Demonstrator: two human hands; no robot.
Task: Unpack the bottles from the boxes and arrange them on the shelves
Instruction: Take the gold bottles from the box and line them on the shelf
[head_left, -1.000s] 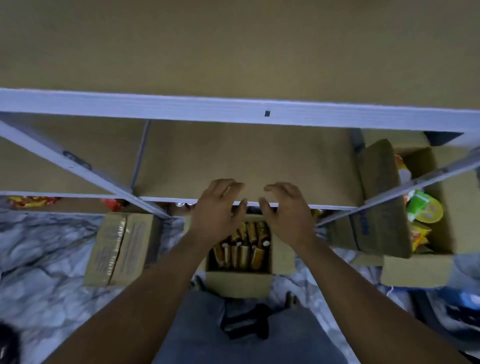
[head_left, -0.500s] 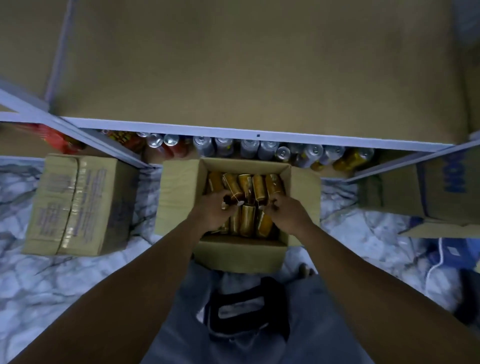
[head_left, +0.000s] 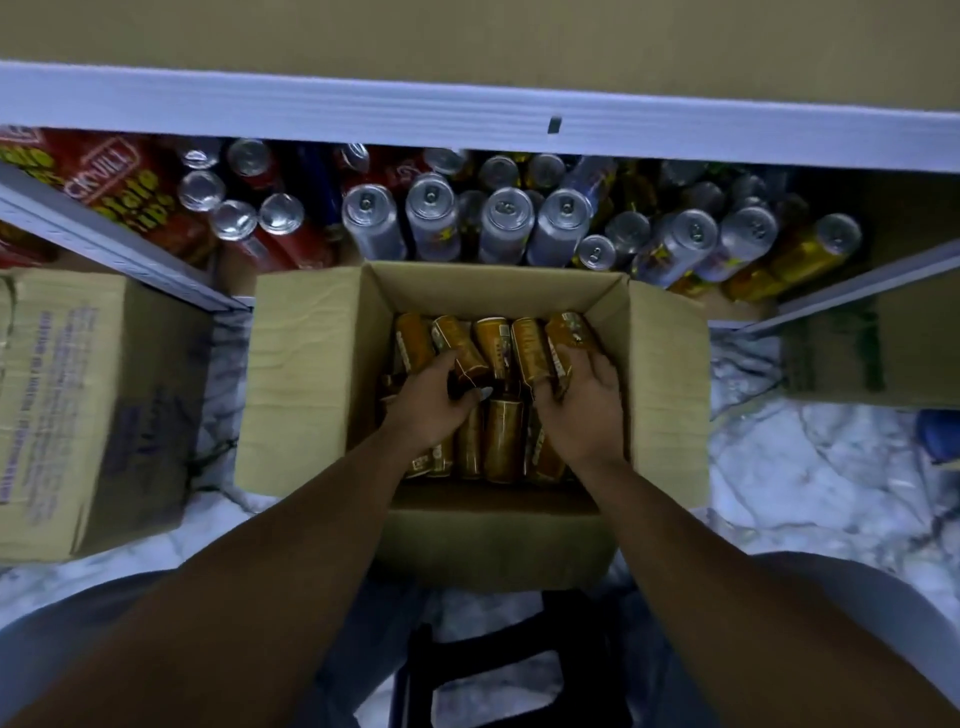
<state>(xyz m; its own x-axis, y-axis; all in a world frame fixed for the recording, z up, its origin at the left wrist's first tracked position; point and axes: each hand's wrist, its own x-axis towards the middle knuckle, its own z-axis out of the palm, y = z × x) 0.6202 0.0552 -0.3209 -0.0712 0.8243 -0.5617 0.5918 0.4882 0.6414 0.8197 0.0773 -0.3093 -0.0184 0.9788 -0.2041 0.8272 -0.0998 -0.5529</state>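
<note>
1. Head view: left hand (head_left: 434, 402), fingers (head_left: 451, 364) curled on a gold can (head_left: 457, 349); right hand (head_left: 582, 405), fingers clamped on another gold can (head_left: 563, 343).
2. Change: both hands, at the shelf edge a second ago, are now down inside the open box (head_left: 311, 374); judged, next pair being lifted.
3. Gold cans in box: ten or so visible, upright.
4. Lower shelf (head_left: 467, 119): silver-topped cans (head_left: 506, 226), some twenty, exact count unclear.
5. Closed boxes on floor: one, left (head_left: 88, 405).

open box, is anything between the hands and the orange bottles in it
Nothing visible. The flaps of the open box are folded out, and the left hand and right hand are already down among the orange bottles, fingers curled around them.
</note>
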